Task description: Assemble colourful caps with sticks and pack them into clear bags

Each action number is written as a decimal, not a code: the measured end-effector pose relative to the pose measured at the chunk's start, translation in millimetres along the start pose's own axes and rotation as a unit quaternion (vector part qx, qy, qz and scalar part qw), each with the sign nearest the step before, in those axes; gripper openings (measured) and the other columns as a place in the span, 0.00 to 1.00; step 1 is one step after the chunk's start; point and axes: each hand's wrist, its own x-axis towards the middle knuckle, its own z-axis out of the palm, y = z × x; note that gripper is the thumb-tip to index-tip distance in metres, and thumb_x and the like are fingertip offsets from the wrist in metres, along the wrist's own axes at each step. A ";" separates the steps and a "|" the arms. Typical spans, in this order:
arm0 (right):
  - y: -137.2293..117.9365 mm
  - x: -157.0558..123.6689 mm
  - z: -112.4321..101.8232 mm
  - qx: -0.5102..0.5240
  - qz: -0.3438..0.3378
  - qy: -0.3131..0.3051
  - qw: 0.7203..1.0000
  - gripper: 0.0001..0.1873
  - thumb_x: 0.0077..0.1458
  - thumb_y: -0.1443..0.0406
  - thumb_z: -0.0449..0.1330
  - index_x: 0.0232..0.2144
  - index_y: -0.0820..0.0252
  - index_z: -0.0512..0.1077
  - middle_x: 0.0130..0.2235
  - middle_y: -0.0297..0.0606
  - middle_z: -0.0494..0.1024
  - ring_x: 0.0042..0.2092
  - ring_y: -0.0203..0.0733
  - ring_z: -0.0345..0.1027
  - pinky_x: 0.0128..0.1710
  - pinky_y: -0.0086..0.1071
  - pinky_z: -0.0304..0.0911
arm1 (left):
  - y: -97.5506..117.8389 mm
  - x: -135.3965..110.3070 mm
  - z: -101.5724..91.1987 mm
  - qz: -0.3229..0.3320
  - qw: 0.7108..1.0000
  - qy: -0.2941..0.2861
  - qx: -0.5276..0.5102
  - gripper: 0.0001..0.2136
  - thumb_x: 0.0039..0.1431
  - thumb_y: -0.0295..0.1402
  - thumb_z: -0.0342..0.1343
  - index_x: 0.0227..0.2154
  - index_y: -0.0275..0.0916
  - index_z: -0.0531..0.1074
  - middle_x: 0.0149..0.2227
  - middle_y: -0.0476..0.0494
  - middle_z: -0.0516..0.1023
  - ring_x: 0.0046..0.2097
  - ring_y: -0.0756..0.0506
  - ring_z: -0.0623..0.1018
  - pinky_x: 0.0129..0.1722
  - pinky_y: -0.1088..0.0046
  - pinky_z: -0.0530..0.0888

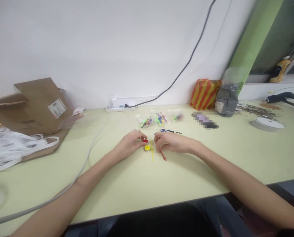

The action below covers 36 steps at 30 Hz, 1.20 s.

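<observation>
Pale yellow-green surface (176, 184). Along the back, a white power strip (119, 108), clear bags of small colourful plastic parts (157, 119), a red-and-yellow striped bag (205, 94) and a grey pouch (226, 102), with a blurred phone (205, 121) just in front. Toward the right, scattered metal bits (257, 110) and a roll of white tape (267, 124). Toward the left, a brown paper mailer (36, 108), white plastic straps (13, 148) and a grey cable (87, 154). Mid-surface, a small yellow disc (147, 148) just beside a thin yellow strip (152, 153), and a thin red stick (163, 155) nearby.
</observation>
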 end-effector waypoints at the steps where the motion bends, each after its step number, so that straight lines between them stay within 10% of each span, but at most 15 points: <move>1: -0.4 -0.5 -1.1 0.002 0.001 0.002 1.000 0.15 0.56 0.79 0.57 0.34 0.59 0.80 0.44 0.39 0.72 0.42 0.39 0.69 0.43 0.31 0.61 | 0.8 0.1 -0.1 0.000 1.000 0.000 -0.002 0.08 0.64 0.39 0.58 0.41 0.43 0.77 0.40 0.45 0.79 0.44 0.43 0.75 0.47 0.64 0.72; 36: -7.0 3.5 0.6 0.003 0.015 0.003 1.000 0.10 0.57 0.77 0.59 0.36 0.62 0.78 0.38 0.39 0.79 0.36 0.38 0.70 0.37 0.30 0.58 | 15.4 -1.6 -8.0 0.029 0.996 -0.004 0.081 0.14 0.70 0.35 0.44 0.48 0.41 0.74 0.44 0.41 0.75 0.46 0.41 0.74 0.48 0.61 0.71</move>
